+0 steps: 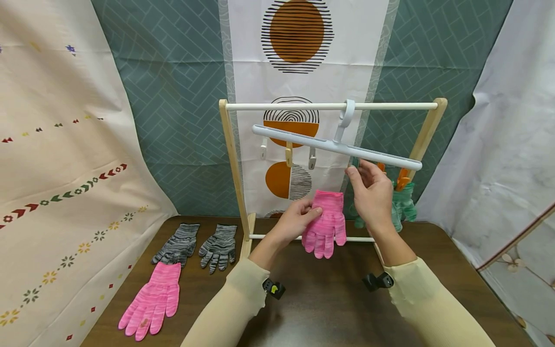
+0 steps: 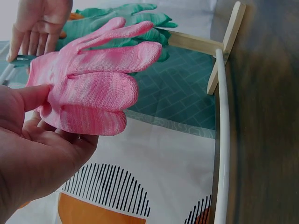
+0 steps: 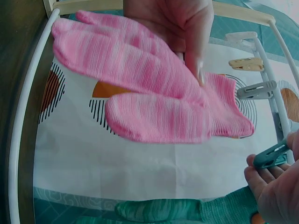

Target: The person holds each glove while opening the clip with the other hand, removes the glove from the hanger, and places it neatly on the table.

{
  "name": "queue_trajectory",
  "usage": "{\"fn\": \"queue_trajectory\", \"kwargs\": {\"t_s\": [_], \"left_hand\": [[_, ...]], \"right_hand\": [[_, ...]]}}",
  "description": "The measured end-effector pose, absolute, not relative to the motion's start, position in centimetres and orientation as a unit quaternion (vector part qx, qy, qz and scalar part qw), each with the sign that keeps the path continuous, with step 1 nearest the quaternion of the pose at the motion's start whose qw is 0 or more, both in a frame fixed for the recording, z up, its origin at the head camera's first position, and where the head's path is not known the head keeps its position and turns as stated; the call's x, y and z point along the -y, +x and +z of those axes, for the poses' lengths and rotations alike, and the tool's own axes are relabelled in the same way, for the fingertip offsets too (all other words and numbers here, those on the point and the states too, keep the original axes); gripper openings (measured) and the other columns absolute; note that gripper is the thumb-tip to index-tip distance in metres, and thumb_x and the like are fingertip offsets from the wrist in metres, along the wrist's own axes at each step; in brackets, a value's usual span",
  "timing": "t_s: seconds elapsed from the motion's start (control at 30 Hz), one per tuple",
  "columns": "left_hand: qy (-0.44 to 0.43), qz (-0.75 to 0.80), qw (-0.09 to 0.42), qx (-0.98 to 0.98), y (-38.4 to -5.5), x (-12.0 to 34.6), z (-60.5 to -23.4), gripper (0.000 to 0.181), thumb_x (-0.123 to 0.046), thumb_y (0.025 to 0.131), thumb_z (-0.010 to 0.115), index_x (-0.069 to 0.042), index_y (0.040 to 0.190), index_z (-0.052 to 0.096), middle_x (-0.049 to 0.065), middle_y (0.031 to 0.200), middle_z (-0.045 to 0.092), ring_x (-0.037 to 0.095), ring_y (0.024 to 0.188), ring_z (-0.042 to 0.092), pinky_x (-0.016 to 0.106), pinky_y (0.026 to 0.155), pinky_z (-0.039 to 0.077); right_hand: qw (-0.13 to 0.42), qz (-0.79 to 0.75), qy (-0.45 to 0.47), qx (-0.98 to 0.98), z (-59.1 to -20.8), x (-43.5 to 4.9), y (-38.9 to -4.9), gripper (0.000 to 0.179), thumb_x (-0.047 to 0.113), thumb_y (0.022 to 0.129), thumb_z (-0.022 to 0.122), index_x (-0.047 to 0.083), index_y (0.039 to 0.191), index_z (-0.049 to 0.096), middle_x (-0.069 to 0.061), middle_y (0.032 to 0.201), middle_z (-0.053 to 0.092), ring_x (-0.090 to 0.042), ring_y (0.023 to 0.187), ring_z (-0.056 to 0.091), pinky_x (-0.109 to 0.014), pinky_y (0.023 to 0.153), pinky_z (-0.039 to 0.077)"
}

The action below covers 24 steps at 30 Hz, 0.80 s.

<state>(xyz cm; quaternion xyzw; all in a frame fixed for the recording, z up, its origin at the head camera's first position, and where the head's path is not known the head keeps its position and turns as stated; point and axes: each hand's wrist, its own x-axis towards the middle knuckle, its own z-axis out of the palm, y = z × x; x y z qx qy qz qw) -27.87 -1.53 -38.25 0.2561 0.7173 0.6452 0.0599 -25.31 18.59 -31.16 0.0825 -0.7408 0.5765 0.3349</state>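
Note:
In the head view my left hand [image 1: 289,222] holds a pink knit glove [image 1: 328,224] between thumb and fingers, its cuff up and fingers hanging down. My right hand [image 1: 374,195] is up at the light blue hanger [image 1: 299,140], just right of the glove. In the right wrist view it pinches a teal clothespin [image 3: 271,156] on the hanger. The glove's cuff is apart from that clothespin. Green gloves [image 1: 404,202] hang from the hanger's right end under an orange clothespin [image 1: 403,180], partly behind the right hand.
The tilted hanger hooks over a rack's white top bar [image 1: 286,106]. White, beige and grey clothespins [image 1: 312,158] hang along its left half. On the table's left lie another pink glove [image 1: 153,299] and two grey gloves [image 1: 219,246]. Wooden posts [image 1: 234,164] flank the work.

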Motion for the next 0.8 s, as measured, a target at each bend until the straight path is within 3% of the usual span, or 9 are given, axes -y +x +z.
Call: {"fn": "queue_trajectory", "kwargs": {"t_s": [0.27,0.63,0.8], "left_hand": [[0.255,0.652,0.046,-0.712,-27.2,3.0,-38.6,0.027,-0.014,0.109,0.062,0.002,0.130,0.066,0.004,0.090,0.068,0.013,0.078,0.064,0.026,0.069,0.055],[0.232,0.662,0.053,-0.711,-26.4,4.8,-38.6,0.034,-0.018,0.110,0.062,0.001,0.137,0.063,0.008,0.097,0.071,0.015,0.082,0.066,0.028,0.071,0.056],[0.231,0.664,0.048,-0.709,-26.3,5.2,-38.5,0.033,-0.017,0.110,0.061,0.002,0.136,0.063,0.009,0.097,0.074,0.015,0.081,0.068,0.028,0.071,0.057]], "right_hand": [[0.335,0.571,0.083,0.745,-31.3,-18.6,-25.4,0.052,0.032,0.105,0.070,-0.001,0.145,0.061,-0.014,0.129,0.072,-0.019,0.113,0.071,-0.023,0.095,0.054],[0.357,0.546,0.096,0.752,-31.8,-18.6,-25.1,0.052,0.028,0.107,0.067,-0.001,0.149,0.058,-0.016,0.140,0.067,-0.028,0.127,0.067,-0.039,0.106,0.053],[0.369,0.546,0.108,0.745,-32.0,-18.6,-24.9,0.050,0.024,0.107,0.068,-0.001,0.149,0.058,-0.015,0.143,0.065,-0.027,0.129,0.065,-0.037,0.106,0.051]]}}
